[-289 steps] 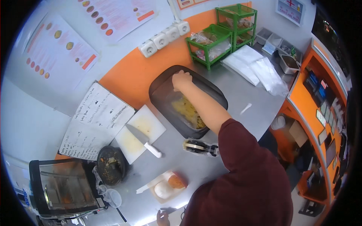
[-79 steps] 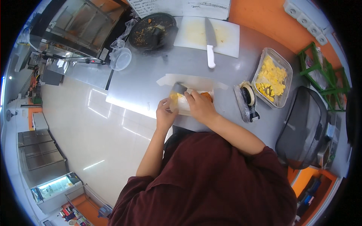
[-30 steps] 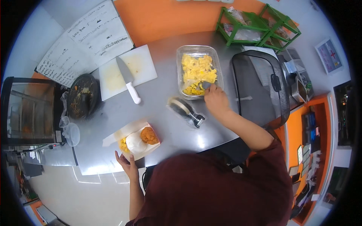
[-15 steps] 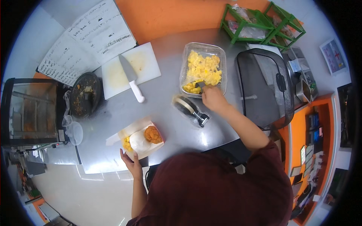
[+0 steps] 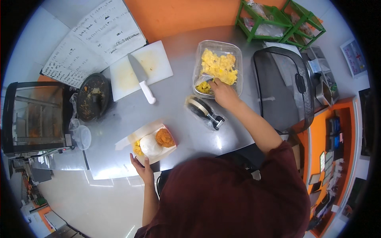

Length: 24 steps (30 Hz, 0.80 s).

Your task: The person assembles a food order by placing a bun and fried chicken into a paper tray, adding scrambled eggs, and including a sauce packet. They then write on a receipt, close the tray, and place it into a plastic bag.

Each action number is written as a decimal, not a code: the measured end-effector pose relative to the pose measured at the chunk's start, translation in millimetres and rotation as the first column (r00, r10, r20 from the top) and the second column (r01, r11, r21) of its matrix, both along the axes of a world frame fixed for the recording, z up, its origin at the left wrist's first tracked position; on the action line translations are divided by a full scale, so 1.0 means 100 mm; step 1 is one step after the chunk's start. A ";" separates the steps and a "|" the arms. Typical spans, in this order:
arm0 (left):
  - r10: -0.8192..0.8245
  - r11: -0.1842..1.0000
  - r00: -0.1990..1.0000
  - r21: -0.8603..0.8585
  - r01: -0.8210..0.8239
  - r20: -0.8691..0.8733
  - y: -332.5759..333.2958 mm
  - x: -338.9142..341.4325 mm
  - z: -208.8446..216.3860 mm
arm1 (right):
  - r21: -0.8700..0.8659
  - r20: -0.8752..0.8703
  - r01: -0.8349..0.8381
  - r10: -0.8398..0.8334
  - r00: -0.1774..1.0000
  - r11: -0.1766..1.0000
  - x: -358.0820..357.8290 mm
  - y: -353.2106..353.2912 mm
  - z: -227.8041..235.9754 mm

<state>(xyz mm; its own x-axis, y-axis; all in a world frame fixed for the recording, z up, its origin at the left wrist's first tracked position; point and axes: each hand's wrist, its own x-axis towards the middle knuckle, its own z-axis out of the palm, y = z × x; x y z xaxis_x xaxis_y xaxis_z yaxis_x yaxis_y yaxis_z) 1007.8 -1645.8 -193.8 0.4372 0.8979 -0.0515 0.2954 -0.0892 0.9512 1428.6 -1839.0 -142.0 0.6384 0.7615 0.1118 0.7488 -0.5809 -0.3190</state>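
Your right hand [image 5: 223, 92] reaches far over the steel counter [image 5: 178, 107] into the clear tub [image 5: 236, 51] of yellow scrambled egg [image 5: 218, 67], its fingers closed around a scoop [image 5: 203, 80] that dips into the near left corner of the tub. Your left hand [image 5: 141, 168] rests at the near edge of the paper tray [image 5: 135, 139], fingers spread loosely against it without closing. That tray holds a white bun [image 5: 150, 145], a brown patty [image 5: 164, 137] and some egg. A knife [image 5: 141, 78] lies on the white cutting board [image 5: 158, 55], far left of the tub.
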 end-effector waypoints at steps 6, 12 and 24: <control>0.007 1.000 1.000 -0.016 -0.007 0.009 -0.01 0.00 0.02 | 0.078 -0.099 -0.203 0.210 0.973 0.976 0.15 -0.15 -0.09; 0.017 1.000 1.000 -0.024 -0.017 -0.010 0.00 0.00 -0.01 | 0.134 -0.368 -0.141 0.181 0.912 0.981 0.22 -0.09 0.07; 0.000 0.999 1.000 -0.033 0.001 0.017 0.02 -0.01 -0.03 | 0.045 -0.974 0.478 -0.069 0.217 0.877 0.41 -0.09 0.04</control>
